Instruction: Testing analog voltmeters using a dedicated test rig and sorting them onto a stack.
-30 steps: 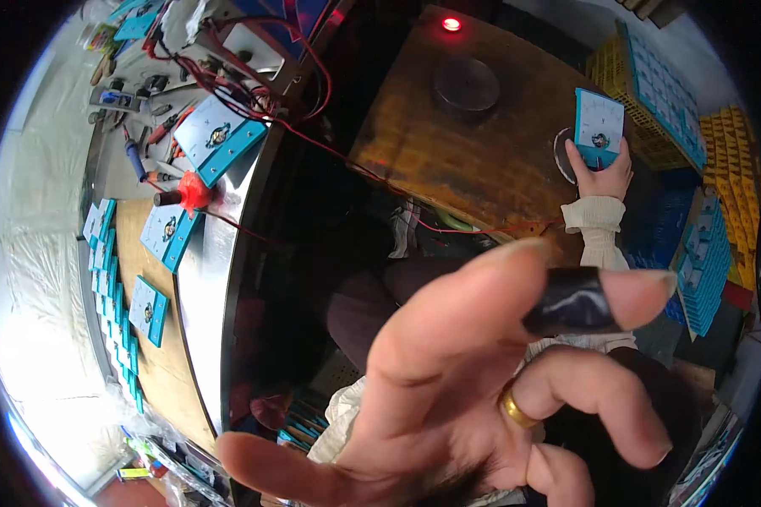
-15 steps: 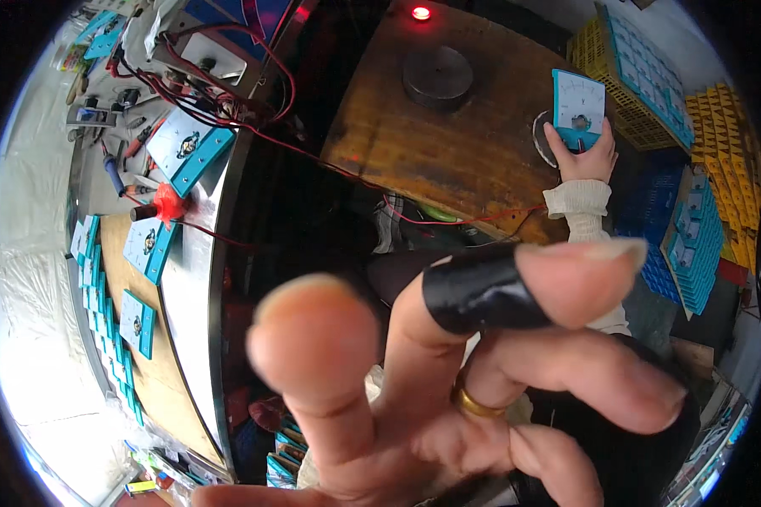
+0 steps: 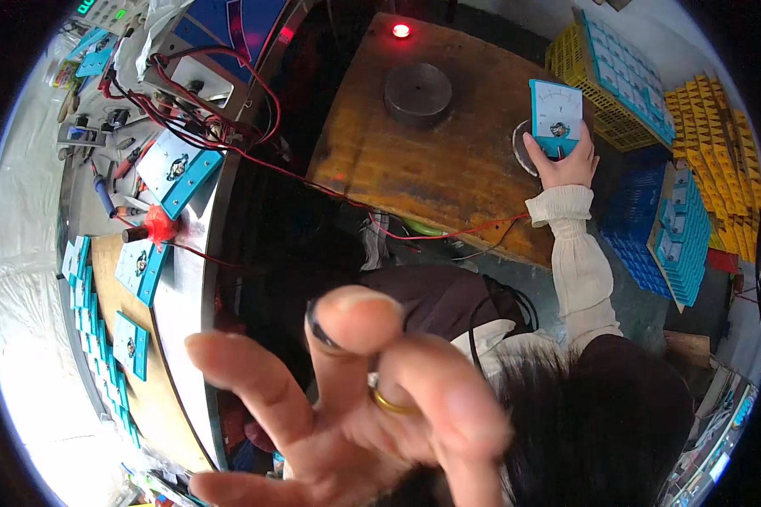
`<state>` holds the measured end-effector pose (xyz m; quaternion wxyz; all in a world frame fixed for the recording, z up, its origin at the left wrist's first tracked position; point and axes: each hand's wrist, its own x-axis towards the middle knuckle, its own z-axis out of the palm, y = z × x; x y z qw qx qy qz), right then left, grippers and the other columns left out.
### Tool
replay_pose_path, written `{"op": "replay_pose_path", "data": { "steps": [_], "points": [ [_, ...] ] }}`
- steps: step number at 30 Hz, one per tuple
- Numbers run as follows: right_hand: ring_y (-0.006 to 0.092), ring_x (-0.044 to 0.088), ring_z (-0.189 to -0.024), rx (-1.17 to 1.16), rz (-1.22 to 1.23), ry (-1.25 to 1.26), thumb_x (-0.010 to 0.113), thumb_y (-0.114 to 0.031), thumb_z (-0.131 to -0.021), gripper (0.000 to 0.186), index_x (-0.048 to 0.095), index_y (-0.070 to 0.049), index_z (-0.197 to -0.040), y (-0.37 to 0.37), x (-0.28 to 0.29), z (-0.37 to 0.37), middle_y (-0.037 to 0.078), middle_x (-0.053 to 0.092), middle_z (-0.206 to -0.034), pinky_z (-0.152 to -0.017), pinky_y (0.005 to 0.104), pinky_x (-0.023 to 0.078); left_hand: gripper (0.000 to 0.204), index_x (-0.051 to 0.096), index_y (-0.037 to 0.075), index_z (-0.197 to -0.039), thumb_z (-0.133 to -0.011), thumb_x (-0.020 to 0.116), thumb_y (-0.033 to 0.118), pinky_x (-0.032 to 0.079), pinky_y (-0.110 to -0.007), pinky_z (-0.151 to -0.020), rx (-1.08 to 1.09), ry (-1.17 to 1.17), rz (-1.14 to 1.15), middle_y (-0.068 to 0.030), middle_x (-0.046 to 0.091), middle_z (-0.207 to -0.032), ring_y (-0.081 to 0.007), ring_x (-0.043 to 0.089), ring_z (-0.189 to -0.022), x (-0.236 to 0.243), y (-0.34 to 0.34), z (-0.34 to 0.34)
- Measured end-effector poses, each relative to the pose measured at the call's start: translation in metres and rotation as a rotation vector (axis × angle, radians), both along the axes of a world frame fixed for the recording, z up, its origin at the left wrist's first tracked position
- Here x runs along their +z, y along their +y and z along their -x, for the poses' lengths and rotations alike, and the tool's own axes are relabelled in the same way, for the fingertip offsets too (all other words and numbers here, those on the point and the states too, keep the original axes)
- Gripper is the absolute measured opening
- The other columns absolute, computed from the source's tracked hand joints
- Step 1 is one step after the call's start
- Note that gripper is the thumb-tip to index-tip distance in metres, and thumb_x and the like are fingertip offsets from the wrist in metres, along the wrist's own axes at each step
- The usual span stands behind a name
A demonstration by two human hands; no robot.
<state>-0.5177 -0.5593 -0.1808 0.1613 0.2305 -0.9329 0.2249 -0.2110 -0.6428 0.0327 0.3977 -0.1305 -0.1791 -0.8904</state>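
My left hand (image 3: pixel 347 414) is raised close to the camera, large and slightly blurred. Its fingers are spread and partly bent, with nothing between them; a gold ring and a black band on one finger show. Farther off, at the right end of the wooden table, my right hand (image 3: pixel 566 160) grips a panel meter (image 3: pixel 557 106) by its lower end. The meter has a white dial face and a teal case. Beside that hand's thumb lies a round disc with a pale rim (image 3: pixel 522 150), partly covered by the hand and meter.
A dark round metal block (image 3: pixel 418 91) and a lit red lamp (image 3: pixel 401 31) are on the wooden table (image 3: pixel 347 152). Meters, tools and red wires (image 3: pixel 262 160) occupy the left bench (image 3: pixel 182 287). Yellow (image 3: pixel 566 59) and blue crates (image 3: pixel 638 203), some with teal meters, stand right.
My left hand has turned, its fingers shifting leftward and bending. My right hand still holds the meter. The whole view has shifted slightly, and dark hair and a sleeve now show at lower right.
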Motion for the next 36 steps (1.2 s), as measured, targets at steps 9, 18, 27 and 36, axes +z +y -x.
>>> {"op": "replay_pose_path", "data": {
  "steps": [9,18,27,36],
  "points": [
    [0.0397,0.046,-0.122,0.012,0.011,0.045,0.073,-0.065,-0.064,0.103,0.036,-0.002,-0.136,0.001,-0.003,0.0,0.023,0.049,-0.13,-0.11,0.0561,0.021,0.065,0.024,0.009,-0.147,-0.092,0.058,0.016,0.047,-0.037,-0.091,0.285,-1.117,0.111,-0.0108,0.04,-0.138,-0.023,0.046,-0.122,-0.138,0.003,-0.061],
    [0.031,0.046,-0.123,0.879,0.43,-0.364,0.084,-0.018,-0.06,0.097,0.033,-0.003,-0.141,-0.061,0.04,-0.18,0.02,0.045,-0.136,-0.103,0.0414,0.036,0.054,0.047,0.002,-0.134,-0.085,0.066,0.013,0.048,-0.032,-0.081,0.752,-1.7,0.413,-0.0148,0.062,-0.106,-0.025,0.061,-0.09,-0.141,0.04,-0.103],
    [0.0312,0.055,-0.11,1.756,0.233,-1.009,0.086,-0.018,-0.064,0.097,0.03,0.003,-0.14,-0.078,0.085,-0.357,0.022,0.046,-0.129,-0.089,0.038,0.049,0.048,0.041,-0.001,-0.133,-0.09,0.06,0.006,0.044,-0.021,-0.055,1.16,-1.357,-0.369,-0.009,0.068,-0.096,-0.0081,0.06,-0.067,-0.115,0.075,-0.184],
    [0.0074,0.064,-0.072,1.481,0.008,-1.466,0.072,0.0,-0.081,0.015,0.064,0.002,-0.093,-0.054,0.069,-0.35,0.005,0.069,-0.083,-0.062,0.0202,0.052,0.059,0.033,-0.002,-0.142,-0.09,0.061,0.006,0.043,-0.017,-0.059,1.022,-1.219,-0.362,-0.0075,0.067,-0.101,-0.0042,0.058,-0.072,-0.141,0.081,-0.224]
  ]
}}
